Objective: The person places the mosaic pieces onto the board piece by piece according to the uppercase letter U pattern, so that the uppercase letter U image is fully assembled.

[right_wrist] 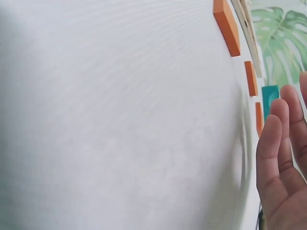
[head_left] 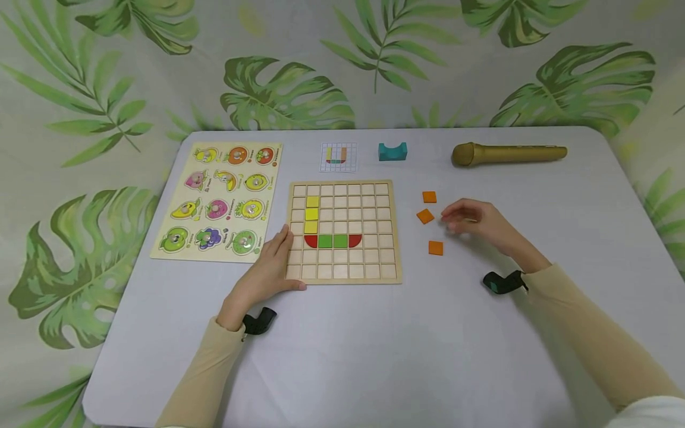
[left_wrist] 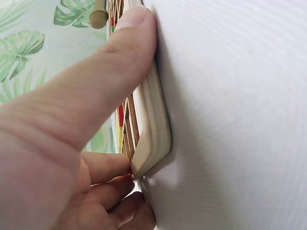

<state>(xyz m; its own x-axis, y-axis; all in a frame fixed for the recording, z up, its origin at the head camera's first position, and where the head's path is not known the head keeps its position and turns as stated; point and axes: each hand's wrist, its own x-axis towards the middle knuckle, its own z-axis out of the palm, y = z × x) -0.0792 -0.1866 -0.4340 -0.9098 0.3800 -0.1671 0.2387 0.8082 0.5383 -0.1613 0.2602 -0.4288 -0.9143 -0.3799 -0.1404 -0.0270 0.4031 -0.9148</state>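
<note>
A square wooden grid board (head_left: 397, 238) lies on the table. Set into it are three yellow square tiles (head_left: 311, 214), two green square tiles (head_left: 324, 241) and two red curved tiles (head_left: 355, 241), forming an L-like line. My left hand (head_left: 267, 264) rests at the board's near left corner, thumb along the front edge (left_wrist: 156, 115) and fingers touching the left side. To the right of the board lie three loose orange square tiles (head_left: 436, 248). My right hand (head_left: 476, 223) hovers just right of them, fingers slightly bent, holding nothing; several fingers show in the right wrist view (right_wrist: 283, 158).
Behind the board lies a small pattern card (head_left: 338, 167) with a coloured U shape. Beside it stands a teal arch block (head_left: 393, 153). A gold microphone-shaped object (head_left: 514, 154) lies back right. A fruit puzzle board (head_left: 214, 202) lies at left, close to my left hand.
</note>
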